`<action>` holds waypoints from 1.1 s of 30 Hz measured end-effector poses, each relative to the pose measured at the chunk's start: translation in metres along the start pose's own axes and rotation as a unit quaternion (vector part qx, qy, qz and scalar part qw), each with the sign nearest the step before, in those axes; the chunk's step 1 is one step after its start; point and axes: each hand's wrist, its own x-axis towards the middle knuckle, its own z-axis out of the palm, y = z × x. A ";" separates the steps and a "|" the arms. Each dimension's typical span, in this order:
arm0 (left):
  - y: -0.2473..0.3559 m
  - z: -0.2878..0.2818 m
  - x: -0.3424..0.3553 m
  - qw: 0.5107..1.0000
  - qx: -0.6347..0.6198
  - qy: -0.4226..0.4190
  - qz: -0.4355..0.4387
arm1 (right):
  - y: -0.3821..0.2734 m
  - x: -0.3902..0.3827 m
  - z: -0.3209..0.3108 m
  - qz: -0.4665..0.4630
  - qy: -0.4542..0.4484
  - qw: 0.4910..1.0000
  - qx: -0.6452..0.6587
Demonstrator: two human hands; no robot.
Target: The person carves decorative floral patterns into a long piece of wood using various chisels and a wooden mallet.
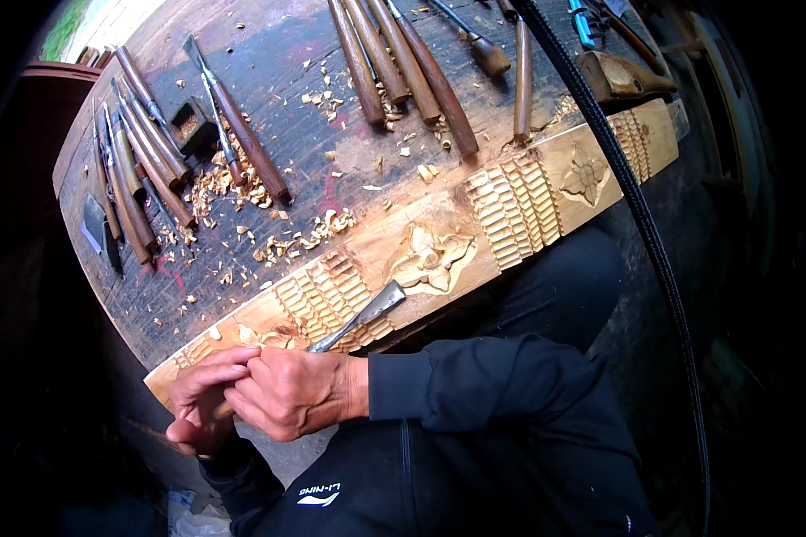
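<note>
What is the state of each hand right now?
Left hand: loosely curled; holding cannot be told.
Right hand: closed, holding a grey, flared metal chisel.

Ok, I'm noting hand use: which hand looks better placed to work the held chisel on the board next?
Probably the right hand: it seems closed around the chisel, whose blade lies over the board. The left hand is close beside it, its grip partly hidden.
</note>
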 end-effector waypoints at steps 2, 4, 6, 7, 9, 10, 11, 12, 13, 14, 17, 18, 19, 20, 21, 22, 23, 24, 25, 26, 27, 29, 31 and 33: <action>-0.001 -0.001 0.000 1.000 0.004 -0.009 -0.001 | -0.002 -0.001 0.002 -0.002 -0.001 1.000 0.001; 0.000 -0.001 0.002 1.000 0.002 -0.009 0.005 | -0.001 0.000 0.002 -0.005 0.000 1.000 0.002; -0.001 -0.001 0.003 1.000 -0.006 -0.012 0.015 | -0.002 0.000 0.001 -0.006 0.000 1.000 0.005; -0.002 -0.002 0.003 1.000 -0.013 -0.016 0.023 | -0.001 0.001 0.000 -0.003 0.007 1.000 0.004; -0.003 -0.002 0.005 0.999 -0.020 -0.015 0.031 | -0.001 0.003 -0.001 0.004 0.022 1.000 0.003; -0.002 0.000 0.006 0.999 -0.021 -0.011 0.031 | -0.002 0.002 0.000 0.004 0.021 1.000 0.002; -0.002 0.001 0.007 0.999 -0.021 -0.007 0.032 | -0.002 0.001 0.001 0.004 0.021 1.000 0.002; -0.002 0.001 0.006 1.000 -0.010 0.006 0.027 | -0.002 0.001 0.002 0.004 0.020 1.000 0.000; -0.003 0.001 0.004 1.000 0.002 0.018 0.022 | -0.002 0.000 0.002 0.008 0.020 1.000 0.003; -0.004 0.002 0.002 0.999 0.013 0.031 0.017 | -0.002 0.000 0.003 0.012 0.019 1.000 0.006; -0.005 0.005 0.000 0.996 0.066 0.061 0.012 | 0.000 0.001 0.002 0.015 0.019 1.000 0.008; -0.004 0.006 -0.001 0.995 0.077 0.065 0.011 | 0.001 0.001 0.001 0.015 0.020 1.000 0.008; -0.003 0.007 0.000 0.994 0.088 0.068 0.010 | 0.002 0.000 0.000 0.015 0.018 1.000 0.010; -0.002 0.008 0.000 0.993 0.098 0.072 0.009 | 0.002 0.000 0.000 0.014 0.016 1.000 0.012; -0.003 0.009 0.001 0.992 0.102 0.073 0.012 | 0.002 0.000 -0.001 0.014 0.013 1.000 0.012; -0.003 0.011 0.002 0.992 0.105 0.075 0.015 | 0.002 -0.001 -0.001 0.013 0.014 1.000 0.015; -0.003 0.012 0.002 0.991 0.109 0.076 0.017 | 0.002 -0.001 0.000 0.012 0.016 1.000 0.018; -0.003 0.014 0.001 0.990 0.114 0.086 0.016 | 0.002 -0.002 0.001 0.012 0.018 1.000 0.022; -0.004 0.015 -0.001 0.988 0.119 0.096 0.014 | 0.002 -0.002 0.001 0.012 0.017 1.000 0.020; -0.005 0.016 -0.002 0.987 0.125 0.105 0.012 | 0.002 -0.003 0.001 0.012 0.016 1.000 0.019; -0.006 0.015 -0.004 0.987 0.124 0.106 0.006 | 0.002 -0.003 0.001 0.012 0.015 1.000 0.017; -0.006 0.014 -0.005 0.986 0.124 0.109 -0.008 | 0.002 -0.003 0.000 0.009 0.010 1.000 0.014; -0.005 0.017 -0.002 0.987 0.115 0.110 -0.008 | 0.004 -0.003 -0.002 0.011 0.008 1.000 0.011; -0.006 0.020 -0.002 0.986 0.110 0.125 -0.011 | 0.005 -0.003 -0.003 0.016 0.012 1.000 0.011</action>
